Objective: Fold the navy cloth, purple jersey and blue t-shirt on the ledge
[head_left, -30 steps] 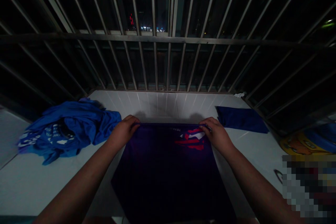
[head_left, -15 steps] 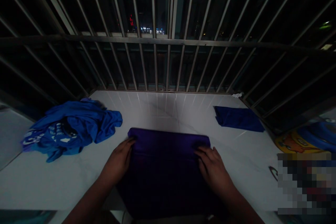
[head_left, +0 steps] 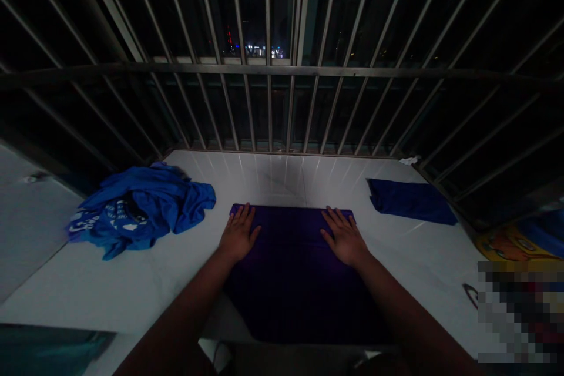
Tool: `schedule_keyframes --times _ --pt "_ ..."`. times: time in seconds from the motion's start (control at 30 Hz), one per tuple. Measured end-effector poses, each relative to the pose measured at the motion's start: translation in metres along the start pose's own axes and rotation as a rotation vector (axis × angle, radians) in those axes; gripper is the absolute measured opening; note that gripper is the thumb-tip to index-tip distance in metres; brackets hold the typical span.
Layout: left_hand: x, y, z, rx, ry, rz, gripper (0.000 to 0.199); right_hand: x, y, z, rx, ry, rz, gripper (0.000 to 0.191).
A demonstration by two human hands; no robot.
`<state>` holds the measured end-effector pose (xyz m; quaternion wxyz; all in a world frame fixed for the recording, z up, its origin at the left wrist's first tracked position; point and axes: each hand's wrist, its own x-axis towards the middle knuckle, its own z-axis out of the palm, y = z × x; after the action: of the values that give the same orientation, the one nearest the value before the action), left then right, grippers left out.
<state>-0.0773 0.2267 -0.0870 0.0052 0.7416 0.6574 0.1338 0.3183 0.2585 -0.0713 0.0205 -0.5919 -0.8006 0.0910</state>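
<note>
A dark purple cloth (head_left: 295,270) lies spread on the white tiled surface (head_left: 176,282), its near part reaching the front edge. My left hand (head_left: 239,235) rests flat on the cloth's far left corner, fingers apart. On the far right corner my right hand (head_left: 344,237) lies flat as well, with its fingers spread. Neither hand grips anything.
A crumpled blue garment (head_left: 145,205) with white print lies to the left. At the right is a folded dark blue cloth (head_left: 409,201), with a yellow and blue object (head_left: 511,244) beyond it. Metal bars (head_left: 291,72) close off the back.
Both hands have moved up onto the cloth's far corners and flattened, fingers spread. The cloth's far edge now lies flat and slightly farther away. The whole view has shifted a little.
</note>
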Motion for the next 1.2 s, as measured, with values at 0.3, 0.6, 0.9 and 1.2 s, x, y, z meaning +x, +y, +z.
schedule_keyframes --times 0.3,0.6,0.9,1.2 --pt "-0.121 -0.024 -0.036 -0.158 0.034 -0.389 0.049 0.015 0.002 0.001 -0.035 0.024 -0.008 0.074" --pt "-0.124 0.001 -0.071 -0.987 -0.130 -0.369 0.050 0.014 -0.003 -0.004 -0.053 0.001 0.014 0.073" --pt "-0.150 -0.013 -0.090 -0.894 -0.108 -0.448 0.050 0.009 -0.007 -0.010 -0.043 -0.011 0.015 0.074" --pt "-0.148 -0.024 -0.070 -0.308 0.033 -0.407 0.049 -0.011 -0.033 -0.031 -0.137 0.079 -0.082 0.073"
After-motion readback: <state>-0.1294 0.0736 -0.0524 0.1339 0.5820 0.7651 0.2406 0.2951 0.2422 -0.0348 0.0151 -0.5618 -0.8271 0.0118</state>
